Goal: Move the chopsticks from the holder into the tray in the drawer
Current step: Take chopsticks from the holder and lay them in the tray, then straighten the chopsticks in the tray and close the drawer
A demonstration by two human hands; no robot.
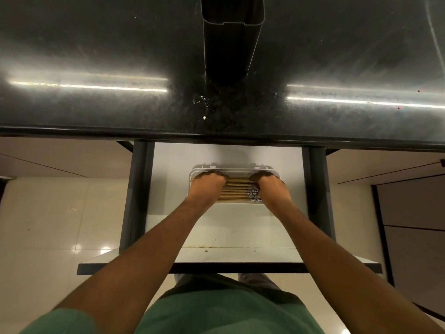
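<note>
A dark, glossy countertop fills the upper half of the frame, with pale floor tiles showing at lower left and right. An open drawer projects below the counter edge at centre. A white tray sits toward the drawer's back, just under the counter lip, and the chopsticks lie in it side by side, running left to right. The left hand is curled down over their left ends; the right hand is curled over the patterned right ends. Whether either grips the sticks or merely presses them cannot be told, as the fingertips are hidden. The dark holder stands upright at top centre (its interior reads as empty, though the depth is shadowed).

Assessment: the step in hand appears to be squaring the bundle. Push both ends inward evenly, keeping the sticks flat.

Clearance: the counter lip overhangs close above the knuckles; withdraw toward the lower frame, where the drawer floor is open.
</note>
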